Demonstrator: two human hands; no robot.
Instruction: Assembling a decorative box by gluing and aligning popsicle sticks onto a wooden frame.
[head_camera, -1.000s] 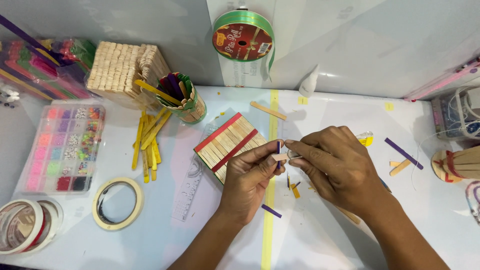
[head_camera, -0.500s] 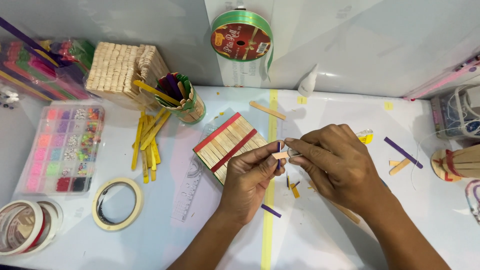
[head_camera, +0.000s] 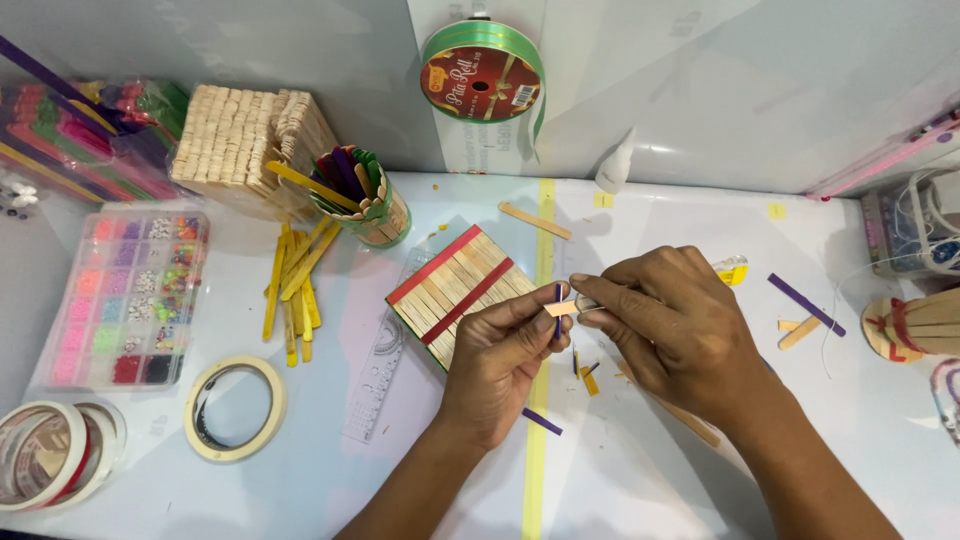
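My left hand (head_camera: 497, 362) pinches a short piece of plain wooden stick (head_camera: 561, 309) together with a thin purple stick piece (head_camera: 557, 305), just above the white table. My right hand (head_camera: 672, 330) meets it from the right, fingertips closed on the other end of the wooden piece, with a small grey tool partly hidden in the fingers. Left of my hands lies a flat panel of wooden sticks (head_camera: 458, 291) crossed by two red sticks. Small cut stick bits (head_camera: 587, 379) lie on the table under my hands.
A cup of coloured sticks (head_camera: 362, 200), loose yellow sticks (head_camera: 295, 284), a bead organiser box (head_camera: 134, 298), tape rolls (head_camera: 236, 408), a clear ruler (head_camera: 377, 378), stacked wooden sticks (head_camera: 243, 143) stand left. A green ribbon spool (head_camera: 483, 77) hangs behind. A purple stick (head_camera: 804, 303) lies right.
Both hands stay almost still over the table; the fingers shift slightly on the small stick piece.
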